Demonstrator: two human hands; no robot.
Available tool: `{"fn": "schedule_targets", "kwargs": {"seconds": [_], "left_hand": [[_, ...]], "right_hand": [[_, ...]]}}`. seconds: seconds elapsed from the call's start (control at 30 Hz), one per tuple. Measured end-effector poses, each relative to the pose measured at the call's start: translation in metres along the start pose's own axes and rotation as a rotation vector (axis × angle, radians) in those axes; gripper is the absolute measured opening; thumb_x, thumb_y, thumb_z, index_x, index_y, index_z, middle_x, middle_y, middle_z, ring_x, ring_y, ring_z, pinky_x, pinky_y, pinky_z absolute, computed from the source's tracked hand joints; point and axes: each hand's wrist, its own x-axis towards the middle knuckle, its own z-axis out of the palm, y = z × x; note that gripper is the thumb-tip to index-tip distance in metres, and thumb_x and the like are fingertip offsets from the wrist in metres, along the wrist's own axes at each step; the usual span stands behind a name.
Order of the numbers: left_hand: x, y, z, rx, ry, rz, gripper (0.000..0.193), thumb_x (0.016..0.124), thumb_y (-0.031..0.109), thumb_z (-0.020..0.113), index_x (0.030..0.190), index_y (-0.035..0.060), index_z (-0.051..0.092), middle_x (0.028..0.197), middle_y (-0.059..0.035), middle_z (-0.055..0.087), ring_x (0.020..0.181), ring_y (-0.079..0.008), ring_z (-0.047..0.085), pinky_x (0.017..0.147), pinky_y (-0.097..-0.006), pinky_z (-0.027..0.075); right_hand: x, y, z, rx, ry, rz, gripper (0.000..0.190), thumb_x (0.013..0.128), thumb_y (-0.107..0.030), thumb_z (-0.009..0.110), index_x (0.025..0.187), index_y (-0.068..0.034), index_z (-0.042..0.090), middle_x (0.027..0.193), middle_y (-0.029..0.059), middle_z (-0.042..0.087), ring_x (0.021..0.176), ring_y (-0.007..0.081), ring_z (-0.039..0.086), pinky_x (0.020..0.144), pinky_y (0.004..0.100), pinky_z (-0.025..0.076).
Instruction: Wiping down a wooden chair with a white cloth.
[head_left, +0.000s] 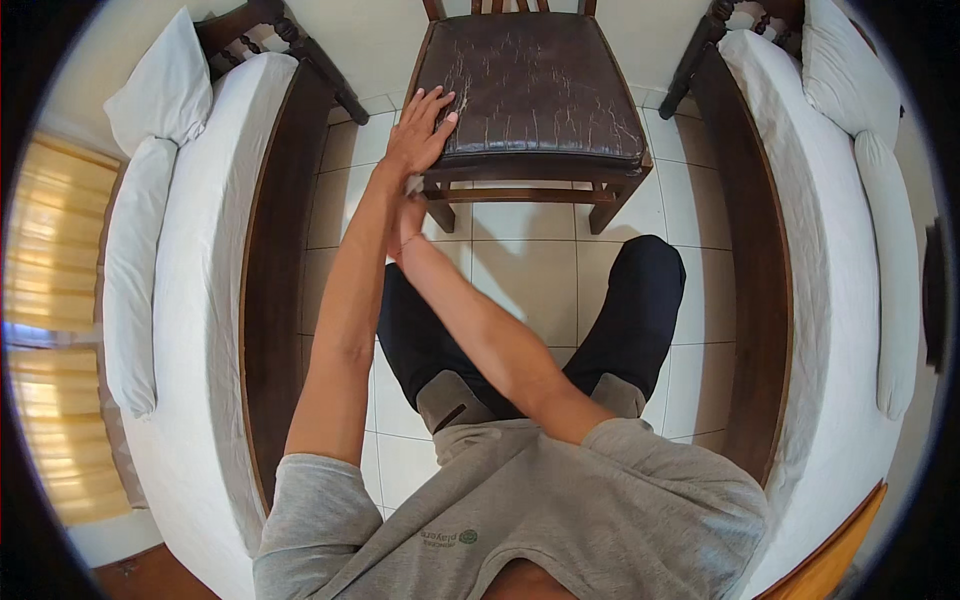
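A wooden chair stands before me, its dark brown seat (532, 86) cracked and worn. My left hand (421, 131) lies on the near-left edge of that seat, palm down with the fingers apart. Below it, my right hand (409, 217) reaches across my body to the chair's near-left corner, partly hidden behind my left forearm. A small greyish-white piece, apparently cloth (415, 184), shows at the fingers of the right hand, against the chair's wooden side. Most of the right hand's grip is hidden and slightly blurred.
Beds with white sheets flank me, the left mattress (199, 300) and right mattress (832, 300) behind dark wooden side boards. Pillows (169, 86) and bolsters (135, 277) lie on them. Pale floor tiles (525, 277) run between my knees and the chair. Yellow curtains (60, 240) hang at left.
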Motion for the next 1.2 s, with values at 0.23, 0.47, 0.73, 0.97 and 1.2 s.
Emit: {"fn": "schedule_targets", "kwargs": {"seconds": [0.23, 0.47, 0.73, 0.97, 1.2], "left_hand": [[0.020, 0.001, -0.003, -0.029, -0.063, 0.050, 0.064, 0.106, 0.063, 0.040, 0.162, 0.0327, 0.039, 0.175, 0.0036, 0.022, 0.164, -0.0235, 0.009, 0.128, -0.0596, 0.019], [0.015, 0.020, -0.007, 0.037, -0.157, -0.060, 0.070, 0.104, 0.070, 0.035, 0.164, 0.0343, 0.033, 0.177, 0.0060, 0.015, 0.164, -0.0228, 0.004, 0.129, -0.0606, 0.017], [0.030, 0.025, 0.002, -0.001, -0.064, 0.087, 0.066, 0.106, 0.063, 0.039, 0.163, 0.0298, 0.038, 0.176, 0.0003, 0.021, 0.164, -0.0280, 0.009, 0.128, -0.0589, 0.020], [0.021, 0.019, 0.004, -0.016, -0.046, 0.028, 0.064, 0.106, 0.061, 0.042, 0.162, 0.0300, 0.041, 0.175, 0.0002, 0.025, 0.163, -0.0278, 0.010, 0.129, -0.0548, 0.019], [0.016, 0.009, 0.004, -0.024, 0.009, 0.086, 0.062, 0.106, 0.060, 0.043, 0.160, 0.0286, 0.044, 0.174, -0.0006, 0.028, 0.163, -0.0271, 0.012, 0.127, -0.0552, 0.022]], "right_hand": [[-0.032, -0.180, -0.054, -0.094, 0.414, -0.361, 0.030, 0.112, -0.027, 0.052, 0.130, -0.003, 0.059, 0.123, 0.0091, 0.065, 0.104, 0.0246, 0.069, 0.090, 0.0401, 0.059], [-0.075, -0.280, -0.059, -0.225, 0.600, -1.000, 0.045, 0.115, -0.036, 0.042, 0.136, 0.001, 0.058, 0.125, 0.0097, 0.067, 0.106, 0.0226, 0.066, 0.092, 0.0398, 0.055], [-0.010, -0.093, -0.021, -0.211, 0.371, -0.734, 0.032, 0.113, -0.025, 0.052, 0.136, -0.004, 0.058, 0.117, 0.0054, 0.067, 0.102, 0.0163, 0.065, 0.088, 0.0315, 0.054], [-0.035, -0.197, -0.078, -0.231, 0.503, -0.596, 0.043, 0.112, -0.035, 0.053, 0.128, 0.004, 0.063, 0.122, 0.0123, 0.070, 0.101, 0.0209, 0.068, 0.086, 0.0378, 0.056], [-0.118, -0.329, -0.049, -0.287, 0.690, -0.886, 0.040, 0.113, -0.028, 0.047, 0.135, 0.000, 0.064, 0.126, 0.0090, 0.069, 0.109, 0.0212, 0.067, 0.096, 0.0358, 0.051]]}}
